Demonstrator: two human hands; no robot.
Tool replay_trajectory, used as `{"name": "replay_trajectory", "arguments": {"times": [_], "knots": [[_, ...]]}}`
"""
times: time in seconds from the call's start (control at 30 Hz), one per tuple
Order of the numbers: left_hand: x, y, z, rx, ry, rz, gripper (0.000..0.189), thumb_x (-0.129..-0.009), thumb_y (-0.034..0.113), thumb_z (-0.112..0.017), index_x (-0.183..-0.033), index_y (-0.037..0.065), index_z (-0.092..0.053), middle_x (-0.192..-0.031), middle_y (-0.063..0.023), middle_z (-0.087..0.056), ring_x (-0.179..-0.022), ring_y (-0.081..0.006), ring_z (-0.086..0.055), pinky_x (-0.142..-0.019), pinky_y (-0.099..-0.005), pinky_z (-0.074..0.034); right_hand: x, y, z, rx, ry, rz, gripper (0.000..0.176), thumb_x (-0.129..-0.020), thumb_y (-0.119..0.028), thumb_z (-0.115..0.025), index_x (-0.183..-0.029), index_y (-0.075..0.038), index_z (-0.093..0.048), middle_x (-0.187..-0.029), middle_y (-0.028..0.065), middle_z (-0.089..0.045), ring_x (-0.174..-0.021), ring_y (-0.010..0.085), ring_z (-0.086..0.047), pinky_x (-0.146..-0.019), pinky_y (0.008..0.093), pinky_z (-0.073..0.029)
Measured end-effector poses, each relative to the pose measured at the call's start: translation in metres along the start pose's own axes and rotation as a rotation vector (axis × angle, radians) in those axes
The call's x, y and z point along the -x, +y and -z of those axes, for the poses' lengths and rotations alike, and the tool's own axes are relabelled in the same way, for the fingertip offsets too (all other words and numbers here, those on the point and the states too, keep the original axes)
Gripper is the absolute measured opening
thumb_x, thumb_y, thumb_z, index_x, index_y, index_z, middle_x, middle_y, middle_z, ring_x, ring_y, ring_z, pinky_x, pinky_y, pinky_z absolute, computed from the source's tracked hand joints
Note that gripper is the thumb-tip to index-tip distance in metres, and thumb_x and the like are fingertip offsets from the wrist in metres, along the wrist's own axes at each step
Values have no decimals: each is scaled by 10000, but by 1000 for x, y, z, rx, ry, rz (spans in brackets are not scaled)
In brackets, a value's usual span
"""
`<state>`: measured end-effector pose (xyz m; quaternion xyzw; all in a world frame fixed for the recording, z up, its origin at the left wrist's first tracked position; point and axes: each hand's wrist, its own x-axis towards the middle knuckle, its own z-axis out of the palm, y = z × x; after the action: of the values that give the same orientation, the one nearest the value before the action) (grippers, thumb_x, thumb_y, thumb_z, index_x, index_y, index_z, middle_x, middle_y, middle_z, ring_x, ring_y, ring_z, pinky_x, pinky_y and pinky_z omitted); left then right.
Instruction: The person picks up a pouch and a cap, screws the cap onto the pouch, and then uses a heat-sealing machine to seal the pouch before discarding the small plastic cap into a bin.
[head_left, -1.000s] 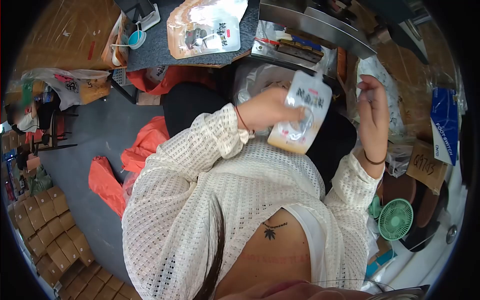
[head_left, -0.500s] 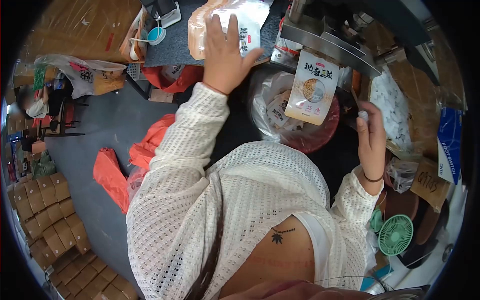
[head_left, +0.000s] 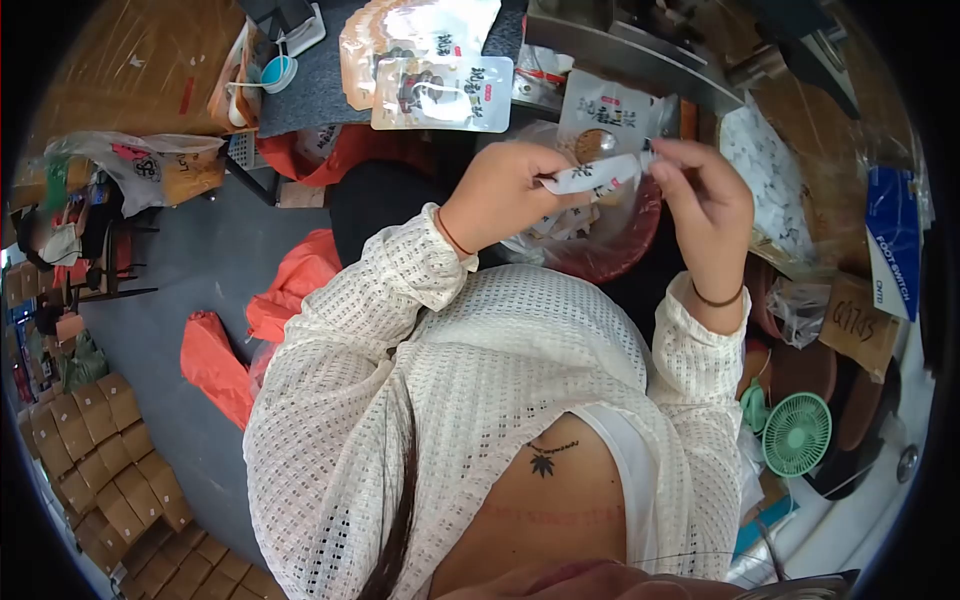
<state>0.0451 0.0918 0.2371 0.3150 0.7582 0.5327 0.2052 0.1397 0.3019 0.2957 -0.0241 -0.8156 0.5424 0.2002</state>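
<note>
A white printed pouch is pinched at its left end by my closed left hand. The pouch is seen nearly edge-on and bulges a little. At its other end are the closed fingertips of my right hand, with a small white sachet between them, partly hidden. Behind them, another printed pouch hangs from the edge of a metal machine. Below is a red bin with a clear liner and several packets inside. On the grey mat, one pouch lies over a fanned stack of pouches.
Many small white sachets fill a lined box at the right. Beside it are a blue foot switch box and a green fan. Red bags lie on the floor; cartons are stacked at left.
My left hand has left the stack, coming down and right with a pouch. My right hand has risen and moved left to meet that pouch. The view has shifted slightly.
</note>
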Motion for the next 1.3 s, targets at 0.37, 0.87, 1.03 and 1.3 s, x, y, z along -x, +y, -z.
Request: {"name": "replay_trajectory", "arguments": {"times": [0.37, 0.87, 1.03, 1.3], "knots": [[-7, 0, -37, 622, -467, 321, 345, -1005, 232, -700, -1196, -55, -691, -1083, -89, -749, -967, -124, -696, -863, -302, -570, -2, 19, 37, 491, 49, 240, 272, -1021, -118, -609, -1252, 6, -681, -1053, 136, -725, -937, 234, -687, -832, 303, -524], [-26, -16, 44, -480, 502, -255, 755, -880, 217, -814, -1468, 2, -392, -1360, -273, -538, -1148, -343, -626, -933, -395, -540, 27, 37, 47, 274, -60, 65, 310, -977, 83, -584, -1278, 12, -562, -1021, 81, -647, -786, 136, -572, -754, 251, -491], [3, -59, 75, -972, 303, -426, 424, -926, 70, -680, -1337, 25, -586, -1243, -243, -630, -1075, -403, -637, -896, -464, -531, 27, 33, 56, 163, -11, -178, 205, -986, 74, -576, -1154, 19, -680, -1016, 91, -706, -812, 153, -637, -734, 282, -519], [4, -8, 24, -25, 99, -49, 161, -858, 132, -823, -929, -2, -769, -806, -55, -715, -713, -105, -644, -662, -270, -501, 3, 3, 6, 244, -135, 181, 133, -947, -47, -683, -1060, 5, -730, -896, 114, -690, -821, 236, -645, -757, 330, -501]]}}
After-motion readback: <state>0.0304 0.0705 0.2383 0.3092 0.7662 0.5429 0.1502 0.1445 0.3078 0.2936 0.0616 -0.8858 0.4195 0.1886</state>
